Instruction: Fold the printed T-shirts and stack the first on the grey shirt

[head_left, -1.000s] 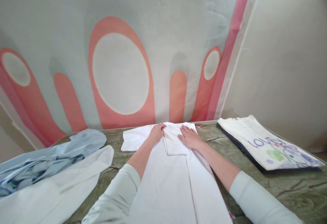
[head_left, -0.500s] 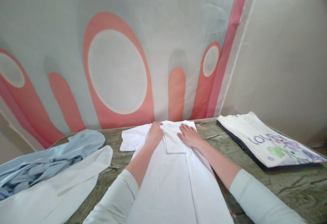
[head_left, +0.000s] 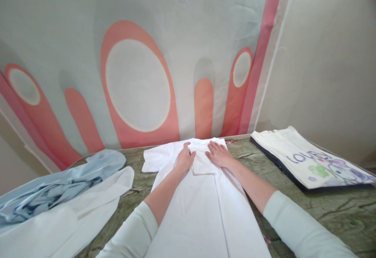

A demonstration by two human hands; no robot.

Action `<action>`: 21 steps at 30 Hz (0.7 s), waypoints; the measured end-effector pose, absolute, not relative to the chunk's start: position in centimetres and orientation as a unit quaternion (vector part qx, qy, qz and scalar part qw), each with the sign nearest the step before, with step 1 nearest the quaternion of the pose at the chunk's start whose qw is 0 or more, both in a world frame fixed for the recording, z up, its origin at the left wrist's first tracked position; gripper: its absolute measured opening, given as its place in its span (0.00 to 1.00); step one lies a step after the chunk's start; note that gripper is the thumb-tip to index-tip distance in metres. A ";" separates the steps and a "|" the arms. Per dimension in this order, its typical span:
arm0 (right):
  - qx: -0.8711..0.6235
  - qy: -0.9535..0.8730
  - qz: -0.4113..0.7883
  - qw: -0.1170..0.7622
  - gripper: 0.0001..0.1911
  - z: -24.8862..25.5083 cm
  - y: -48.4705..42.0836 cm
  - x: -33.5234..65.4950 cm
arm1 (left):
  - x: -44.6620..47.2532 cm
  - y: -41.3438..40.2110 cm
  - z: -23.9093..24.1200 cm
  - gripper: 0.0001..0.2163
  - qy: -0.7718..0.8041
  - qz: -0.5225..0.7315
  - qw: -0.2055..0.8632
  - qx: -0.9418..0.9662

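One white T-shirt point(head_left: 190, 211) lies centrally on wood-grain table point(head_left: 337, 215). Right hand point(head_left: 219, 156) spread on it; left hand point(head_left: 185, 159) at the fold, thumb and forefinger parted. Step, judged: flattening folded-in sleeve point(head_left: 203, 168). Next move calls for keeping that fold square.

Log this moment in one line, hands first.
left hand: at folded flap of white shirt | right hand: palm-down on shirt | right side: printed cloth | left side: blue garment, white garment
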State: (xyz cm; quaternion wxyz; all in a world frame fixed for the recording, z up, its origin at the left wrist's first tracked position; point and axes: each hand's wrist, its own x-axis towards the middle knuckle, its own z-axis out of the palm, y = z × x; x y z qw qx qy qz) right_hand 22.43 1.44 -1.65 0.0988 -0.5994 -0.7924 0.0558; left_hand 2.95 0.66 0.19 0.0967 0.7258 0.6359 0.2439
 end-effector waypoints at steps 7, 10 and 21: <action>-0.599 -0.792 0.056 0.099 0.33 -1.7 1.5 22.5 | 3.1 -0.7 1.8 0.16 0.663 0.125 0.025 0.738; -0.597 -0.794 0.052 0.103 0.31 -1.8 1.4 22.5 | 3.8 -1.5 2.5 0.16 0.632 0.128 -0.020 0.764; -0.620 -0.765 0.028 0.173 0.25 -2.1 2.1 23.1 | 6.5 -4.8 0.8 0.27 0.449 0.034 0.068 0.890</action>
